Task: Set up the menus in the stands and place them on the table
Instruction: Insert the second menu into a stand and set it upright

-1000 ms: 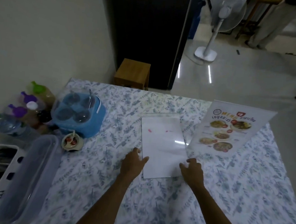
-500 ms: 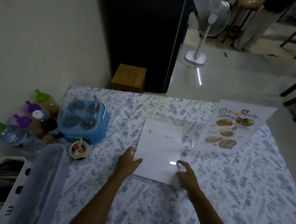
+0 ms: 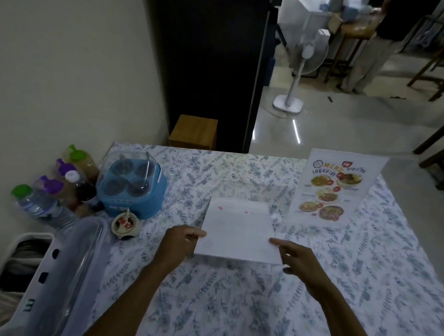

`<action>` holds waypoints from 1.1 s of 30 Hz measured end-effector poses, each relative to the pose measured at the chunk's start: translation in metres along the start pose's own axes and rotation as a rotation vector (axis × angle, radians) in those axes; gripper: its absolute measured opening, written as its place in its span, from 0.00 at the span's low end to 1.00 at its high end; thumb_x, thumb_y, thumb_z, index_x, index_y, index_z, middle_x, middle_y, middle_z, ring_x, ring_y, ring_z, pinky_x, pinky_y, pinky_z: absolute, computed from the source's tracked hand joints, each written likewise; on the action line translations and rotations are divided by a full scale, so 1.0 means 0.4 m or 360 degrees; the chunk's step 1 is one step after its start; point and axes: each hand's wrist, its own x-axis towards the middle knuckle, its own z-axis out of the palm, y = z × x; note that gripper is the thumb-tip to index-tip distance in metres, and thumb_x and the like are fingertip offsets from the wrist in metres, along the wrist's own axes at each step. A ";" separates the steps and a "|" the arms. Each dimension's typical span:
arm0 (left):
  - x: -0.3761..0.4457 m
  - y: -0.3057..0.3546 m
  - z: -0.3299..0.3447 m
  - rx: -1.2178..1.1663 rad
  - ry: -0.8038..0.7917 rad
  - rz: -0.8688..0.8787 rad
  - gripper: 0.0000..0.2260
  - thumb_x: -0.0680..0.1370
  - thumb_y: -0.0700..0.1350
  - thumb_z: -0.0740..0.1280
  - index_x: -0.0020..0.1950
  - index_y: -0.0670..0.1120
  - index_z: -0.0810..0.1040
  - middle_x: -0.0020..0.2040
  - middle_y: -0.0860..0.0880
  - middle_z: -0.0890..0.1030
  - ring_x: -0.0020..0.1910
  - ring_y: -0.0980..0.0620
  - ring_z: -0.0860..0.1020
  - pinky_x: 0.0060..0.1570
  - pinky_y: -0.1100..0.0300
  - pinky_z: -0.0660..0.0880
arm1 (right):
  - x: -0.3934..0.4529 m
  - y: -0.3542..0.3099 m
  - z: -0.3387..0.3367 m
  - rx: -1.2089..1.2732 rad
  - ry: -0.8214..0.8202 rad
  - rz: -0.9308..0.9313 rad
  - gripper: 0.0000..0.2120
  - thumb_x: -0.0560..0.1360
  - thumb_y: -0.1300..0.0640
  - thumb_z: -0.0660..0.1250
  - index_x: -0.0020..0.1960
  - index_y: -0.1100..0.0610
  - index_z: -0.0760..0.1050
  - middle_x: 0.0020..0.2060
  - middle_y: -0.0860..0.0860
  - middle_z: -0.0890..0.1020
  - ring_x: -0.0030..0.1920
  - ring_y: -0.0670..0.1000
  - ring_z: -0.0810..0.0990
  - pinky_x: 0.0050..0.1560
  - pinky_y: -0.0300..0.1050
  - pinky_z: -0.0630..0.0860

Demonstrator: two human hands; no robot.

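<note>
A white menu sheet inside a clear stand point(image 3: 238, 231) is tilted up off the floral tablecloth point(image 3: 233, 311), blank back toward me. My left hand point(image 3: 177, 243) pinches its lower left edge. My right hand point(image 3: 295, 255) touches its lower right corner with the fingers closed on the edge. A second menu stand point(image 3: 334, 190) with food photos stands upright at the far right of the table.
A blue condiment caddy point(image 3: 131, 185), a small sauce cup point(image 3: 125, 224) and several bottles point(image 3: 58, 184) sit at the left. A clear lidded bin point(image 3: 61, 275) is at the near left. Beyond the table are a wooden stool point(image 3: 194, 132), a fan point(image 3: 296, 76) and a person standing.
The sheet in its stand lay flat under my hands; now both hands grip its near edge and it is raised and tilted. The camera view has lifted.
</note>
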 end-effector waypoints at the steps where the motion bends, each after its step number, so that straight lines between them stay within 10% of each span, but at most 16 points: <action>1: -0.004 0.010 -0.007 -0.0009 0.0018 0.0057 0.15 0.75 0.32 0.70 0.49 0.51 0.87 0.47 0.52 0.86 0.43 0.54 0.84 0.47 0.62 0.80 | -0.007 -0.015 -0.011 0.0025 0.0008 -0.0023 0.14 0.81 0.62 0.64 0.59 0.50 0.84 0.52 0.52 0.84 0.46 0.54 0.83 0.43 0.47 0.78; 9: -0.033 0.129 -0.043 -0.0168 0.0181 0.0444 0.05 0.71 0.46 0.78 0.44 0.54 0.87 0.44 0.50 0.82 0.42 0.53 0.80 0.43 0.66 0.75 | -0.033 -0.142 -0.053 0.0056 0.0089 -0.0260 0.08 0.78 0.54 0.69 0.55 0.48 0.84 0.46 0.48 0.88 0.48 0.51 0.86 0.49 0.49 0.81; 23: 0.145 0.227 -0.045 -0.0191 0.0385 0.0301 0.08 0.79 0.57 0.66 0.49 0.53 0.78 0.46 0.57 0.84 0.44 0.67 0.80 0.39 0.72 0.75 | 0.188 -0.269 0.062 -0.0378 0.0522 -0.0506 0.16 0.83 0.44 0.57 0.62 0.54 0.71 0.60 0.55 0.81 0.54 0.54 0.82 0.48 0.50 0.81; 33: 0.283 0.173 -0.026 0.0001 0.0480 0.0189 0.11 0.80 0.54 0.66 0.57 0.49 0.77 0.51 0.53 0.84 0.47 0.57 0.82 0.43 0.61 0.81 | 0.298 -0.289 0.091 -0.0403 0.0548 -0.0400 0.07 0.83 0.48 0.55 0.58 0.49 0.66 0.42 0.50 0.81 0.40 0.52 0.82 0.43 0.57 0.82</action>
